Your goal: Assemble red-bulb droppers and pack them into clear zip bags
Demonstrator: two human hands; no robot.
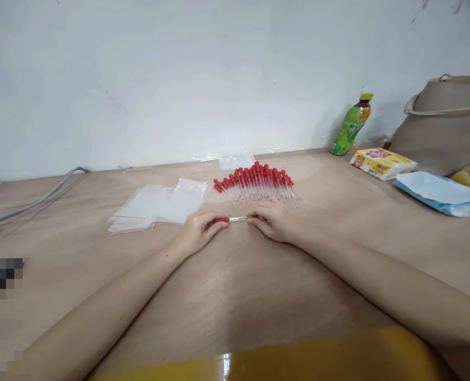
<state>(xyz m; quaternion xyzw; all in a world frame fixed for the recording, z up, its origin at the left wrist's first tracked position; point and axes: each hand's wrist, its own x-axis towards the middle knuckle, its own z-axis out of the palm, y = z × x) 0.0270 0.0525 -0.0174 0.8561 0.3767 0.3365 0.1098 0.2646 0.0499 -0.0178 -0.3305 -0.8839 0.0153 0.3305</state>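
Note:
Between my two hands a glass dropper with a red rubber bulb lies level, just above or on the brown surface. My left hand pinches its red bulb end. The clear tube's other end is between the fingertips of my right hand. Just beyond my right hand is a fanned pile of red-bulbed droppers, bulbs toward the wall. Beyond my left hand, several flat clear zip bags overlap one another, and one more clear bag lies behind the pile.
At the right stand a green bottle and a beige bag, with a yellow tissue pack and a blue-white packet before them. A grey cable runs along the left. Yellow tape crosses the near edge.

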